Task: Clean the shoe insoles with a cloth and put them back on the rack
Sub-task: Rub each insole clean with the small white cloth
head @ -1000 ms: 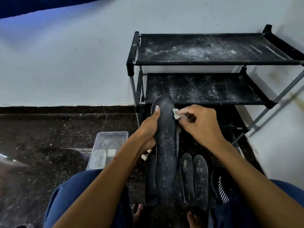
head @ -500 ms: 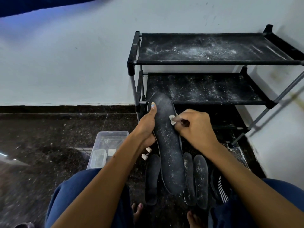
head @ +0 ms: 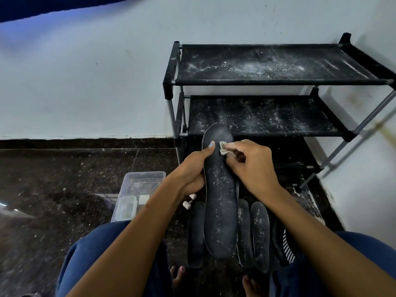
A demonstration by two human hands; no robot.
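Left hand (head: pixel 190 170) grips the dusty insole (head: pixel 220 200) mid-edge; right hand (head: pixel 252 166) pinches the cloth (head: pixel 222 147). Probably light and bendy; support its middle.

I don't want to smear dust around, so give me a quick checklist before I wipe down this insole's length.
1. Left hand holds the raised insole firmly: ok.
2. Right hand pinches the cloth against the toe end: ok.
3. Toe end wiped: ok, it looks cleaner.
4. Middle and heel free of dust: not ok, white specks remain.
5. Rack shelves clean for return: not ok, dusty.
6. Cloth side still clean: cannot tell.
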